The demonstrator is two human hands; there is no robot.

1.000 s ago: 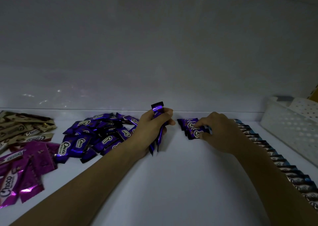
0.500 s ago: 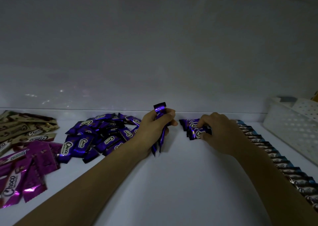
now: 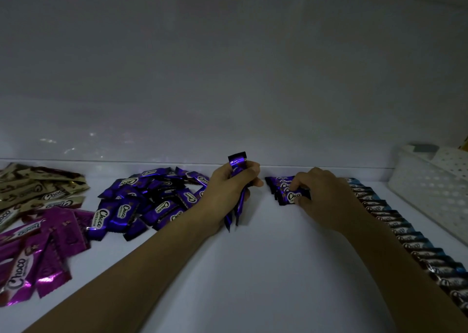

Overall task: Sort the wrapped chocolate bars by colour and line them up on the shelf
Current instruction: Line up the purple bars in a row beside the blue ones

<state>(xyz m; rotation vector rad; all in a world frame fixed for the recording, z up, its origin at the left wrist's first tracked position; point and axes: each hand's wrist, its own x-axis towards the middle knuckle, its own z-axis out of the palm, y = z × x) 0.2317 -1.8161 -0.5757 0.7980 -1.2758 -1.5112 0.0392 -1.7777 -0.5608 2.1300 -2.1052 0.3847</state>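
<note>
My left hand (image 3: 231,188) grips a small bunch of purple wrapped bars (image 3: 237,163) held upright, their ends sticking out above and below the fist. My right hand (image 3: 320,193) pinches the front purple bar (image 3: 293,196) of a short row of purple bars (image 3: 278,182) started near the back of the white shelf (image 3: 253,269). A loose heap of purple bars (image 3: 141,201) lies left of my left hand. A long line of blue bars (image 3: 405,234) runs along the right, partly hidden by my right forearm.
A heap of magenta bars (image 3: 38,251) lies at the front left, with beige bars (image 3: 35,188) behind it. A white perforated basket (image 3: 435,196) stands at the right edge. The shelf's back wall (image 3: 228,92) rises right behind the rows.
Both hands stay almost where they were. My right hand has shifted slightly on the front bar of the purple row; the bunch in my left hand is unchanged.
</note>
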